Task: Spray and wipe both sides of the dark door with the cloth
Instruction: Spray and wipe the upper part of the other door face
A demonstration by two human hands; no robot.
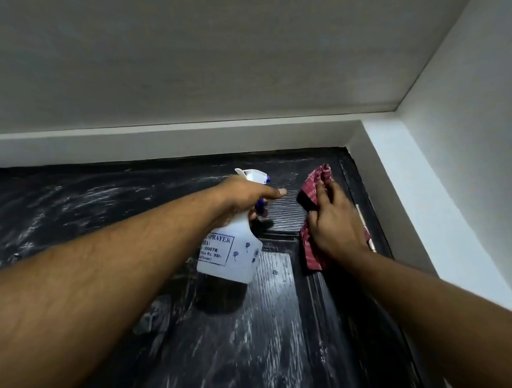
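The dark door (102, 206) fills the lower half of the view, seen from below towards its top edge, with pale wet streaks across it. My left hand (243, 197) grips the neck of a white spray bottle (231, 253) with a blue trigger, nozzle aimed at the door's upper right part. My right hand (335, 222) presses a red striped cloth (310, 188) flat against the door near its top right corner, fingers spread over the cloth.
A dark door frame (363, 189) with a metal hinge (364, 221) runs just right of the cloth. White wall (453, 170) closes in on the right, a white lintel (158, 142) above the door, and the grey ceiling (213, 55) overhead.
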